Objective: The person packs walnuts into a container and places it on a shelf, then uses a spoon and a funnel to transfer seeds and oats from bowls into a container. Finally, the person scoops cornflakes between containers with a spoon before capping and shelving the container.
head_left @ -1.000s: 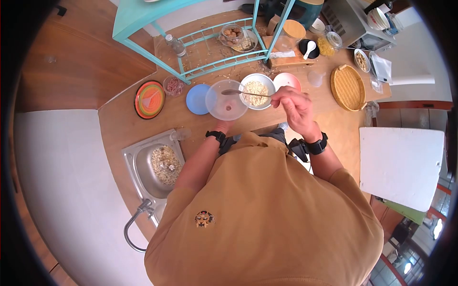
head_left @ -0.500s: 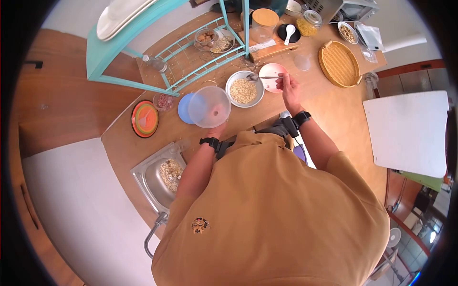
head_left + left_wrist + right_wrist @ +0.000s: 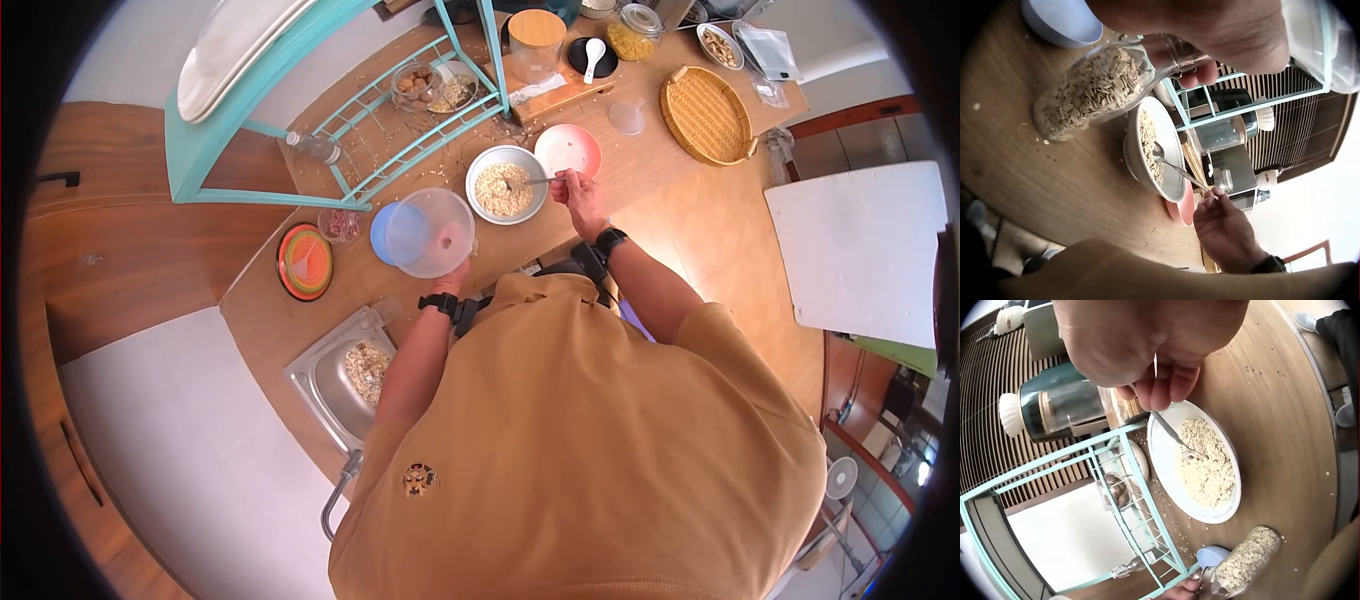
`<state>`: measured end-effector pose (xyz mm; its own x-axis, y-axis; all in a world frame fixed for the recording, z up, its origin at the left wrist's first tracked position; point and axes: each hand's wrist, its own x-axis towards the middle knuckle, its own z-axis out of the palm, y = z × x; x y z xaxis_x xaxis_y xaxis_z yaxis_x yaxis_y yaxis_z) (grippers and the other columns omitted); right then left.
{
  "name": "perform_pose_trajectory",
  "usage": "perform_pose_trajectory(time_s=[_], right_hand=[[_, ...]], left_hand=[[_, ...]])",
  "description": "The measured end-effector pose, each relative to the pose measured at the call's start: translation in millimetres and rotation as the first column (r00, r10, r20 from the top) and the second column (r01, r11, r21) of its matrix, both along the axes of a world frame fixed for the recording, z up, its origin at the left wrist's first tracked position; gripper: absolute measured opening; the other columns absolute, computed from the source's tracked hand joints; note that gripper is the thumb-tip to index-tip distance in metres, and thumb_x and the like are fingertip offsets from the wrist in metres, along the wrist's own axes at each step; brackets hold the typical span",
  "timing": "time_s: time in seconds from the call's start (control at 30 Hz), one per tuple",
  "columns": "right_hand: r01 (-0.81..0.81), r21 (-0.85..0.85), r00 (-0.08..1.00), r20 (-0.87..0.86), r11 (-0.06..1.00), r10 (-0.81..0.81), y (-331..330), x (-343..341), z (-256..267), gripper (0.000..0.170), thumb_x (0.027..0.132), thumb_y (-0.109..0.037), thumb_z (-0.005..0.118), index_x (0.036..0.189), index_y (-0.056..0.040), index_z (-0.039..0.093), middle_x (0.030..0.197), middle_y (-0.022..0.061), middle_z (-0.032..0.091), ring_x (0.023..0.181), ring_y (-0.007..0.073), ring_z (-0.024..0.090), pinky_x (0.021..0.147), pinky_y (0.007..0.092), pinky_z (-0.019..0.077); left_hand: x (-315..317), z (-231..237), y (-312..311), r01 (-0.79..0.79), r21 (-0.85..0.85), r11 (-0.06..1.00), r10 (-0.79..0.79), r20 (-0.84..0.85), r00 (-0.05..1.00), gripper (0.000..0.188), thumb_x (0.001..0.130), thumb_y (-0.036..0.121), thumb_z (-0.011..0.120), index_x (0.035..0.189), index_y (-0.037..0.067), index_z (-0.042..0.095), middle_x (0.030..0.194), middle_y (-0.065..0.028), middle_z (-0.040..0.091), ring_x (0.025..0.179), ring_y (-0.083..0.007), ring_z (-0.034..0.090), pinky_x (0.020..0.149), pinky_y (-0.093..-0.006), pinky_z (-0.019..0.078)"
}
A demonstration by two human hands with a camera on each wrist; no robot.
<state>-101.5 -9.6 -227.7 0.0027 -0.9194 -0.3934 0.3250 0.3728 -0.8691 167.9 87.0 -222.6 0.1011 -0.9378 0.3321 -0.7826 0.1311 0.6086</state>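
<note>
Your right hand (image 3: 582, 202) is pinching a spoon (image 3: 541, 181) above the oats (image 3: 499, 197).
Around the white bowl (image 3: 537, 199) holding them, a pink dish (image 3: 569, 148) is sitting at two o'clock; a translucent funnel (image 3: 432, 232) at eight is partly covering a blue bowl (image 3: 379, 234), your left hand (image 3: 452, 278) showing beneath.

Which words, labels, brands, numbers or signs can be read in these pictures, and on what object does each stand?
There is no readable text.
Brown T-shirt: a face-like emblem, with no readable letters.
White bowls, left wrist view: a reddish mark, too small and blurred to read.
Glass bottle of oats: no label visible in the wrist views.
</note>
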Motion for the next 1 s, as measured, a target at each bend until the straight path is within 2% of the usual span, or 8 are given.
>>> perform_pose_trajectory(time_s=[0.27,0.33,0.53,0.67,0.73,0.8,0.9,1.0], right_hand=[[0.080,0.027,0.990,0.111,0.996,-0.082,-11,-16,19,0.033,0.098,-0.033,0.046,0.095,-0.0025,0.059,0.074,0.0045,0.061,0.062,0.0118,0.056,0.061,0.0259,0.0495],[0.074,0.004,0.982,0.175,0.997,-0.074,-14,-20,34,0.033,0.097,-0.033,0.047,0.096,-0.0025,0.058,0.074,0.0051,0.061,0.063,0.0122,0.056,0.061,0.0256,0.0489],[0.040,-0.088,0.968,0.250,0.995,-0.017,-23,-26,96,0.030,0.098,-0.029,0.046,0.096,-0.0018,0.059,0.074,0.0061,0.061,0.064,0.0140,0.056,0.063,0.0258,0.0483],[0.040,-0.160,0.954,0.300,0.986,0.010,-24,-18,156,0.031,0.098,-0.028,0.046,0.095,0.0002,0.059,0.073,0.0067,0.062,0.061,0.0139,0.055,0.060,0.0247,0.0482],[0.009,-0.178,0.951,0.307,0.984,0.047,-22,-11,180,0.032,0.098,-0.028,0.046,0.095,0.0005,0.059,0.074,0.0068,0.062,0.062,0.0136,0.056,0.060,0.0245,0.0482],[-0.021,-0.194,0.945,0.316,0.981,0.083,-15,-1,199,0.032,0.098,-0.028,0.046,0.096,0.0008,0.059,0.074,0.0070,0.062,0.062,0.0133,0.057,0.061,0.0243,0.0483],[-0.097,-0.220,0.948,0.277,0.971,0.158,-3,17,217,0.031,0.099,-0.026,0.046,0.094,0.0015,0.060,0.075,0.0070,0.063,0.063,0.0128,0.057,0.061,0.0237,0.0484],[-0.273,-0.455,0.961,-0.087,0.848,0.263,10,31,225,0.028,0.098,-0.019,0.045,0.092,0.0018,0.062,0.074,0.0064,0.062,0.063,0.0138,0.058,0.060,0.0250,0.0488]], left_hand=[[-2,-2,0,-0.019,-0.043,0.999,0.019,0.004,1.000,0.010,0.082,0.007,0.053,0.076,0.011,0.059,0.075,-0.0077,0.060,0.075,-0.0271,0.058,0.071,-0.0388,0.0444],[-3,-2,1,0.010,-0.146,0.989,0.022,0.215,0.976,0.008,0.082,0.009,0.055,0.076,0.010,0.060,0.078,-0.0095,0.060,0.077,-0.0287,0.057,0.071,-0.0398,0.0443],[-6,6,4,-0.010,-0.104,0.995,0.039,0.276,0.960,0.008,0.084,0.015,0.057,0.086,0.008,0.061,0.083,-0.0125,0.061,0.081,-0.0317,0.057,0.073,-0.0426,0.0440],[-4,-7,4,-0.066,-0.105,0.992,0.079,0.121,0.990,0.011,0.084,0.015,0.057,0.091,0.007,0.061,0.085,-0.0130,0.062,0.082,-0.0328,0.057,0.074,-0.0428,0.0446],[7,-18,3,-0.042,0.060,0.997,0.044,-0.029,0.999,0.012,0.083,0.014,0.058,0.092,0.006,0.062,0.086,-0.0129,0.063,0.083,-0.0335,0.057,0.075,-0.0424,0.0450],[-5,-5,4,-0.055,-0.040,0.998,0.056,0.018,0.998,0.011,0.084,0.013,0.057,0.090,0.006,0.062,0.086,-0.0124,0.063,0.083,-0.0324,0.057,0.074,-0.0416,0.0453],[-11,8,4,-0.062,-0.128,0.990,0.070,0.055,0.996,0.010,0.085,0.012,0.055,0.089,0.006,0.062,0.085,-0.0118,0.063,0.082,-0.0311,0.058,0.074,-0.0406,0.0455],[-10,8,4,-0.064,-0.097,0.993,0.067,0.022,0.998,0.010,0.085,0.012,0.055,0.088,0.006,0.062,0.085,-0.0116,0.063,0.082,-0.0306,0.058,0.073,-0.0402,0.0456]])
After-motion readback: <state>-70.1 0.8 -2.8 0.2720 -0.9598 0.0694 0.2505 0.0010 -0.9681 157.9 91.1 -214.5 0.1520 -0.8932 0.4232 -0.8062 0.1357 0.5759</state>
